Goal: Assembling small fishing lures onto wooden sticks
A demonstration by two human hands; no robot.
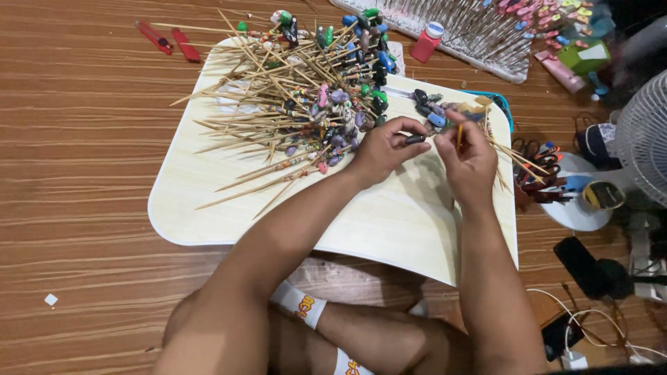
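Note:
My left hand (383,148) pinches a small dark bead-like piece (415,139) between thumb and fingers over a pale wooden lap table (389,222). My right hand (470,160) holds a thin wooden skewer (459,135), its fingers curled around it. The two hands are close together, almost touching. A big heap of skewers with small coloured pieces on their tips (306,97) lies just left of my left hand. A few loose dark and blue pieces (429,111) lie just beyond my fingers.
A foam board stuck with many skewers (479,31) and a red bottle with a white cap (426,42) stand at the back. Red cutters (170,40) lie at back left. A white fan (643,139), plate with tools (577,201) and cables (590,326) crowd the right.

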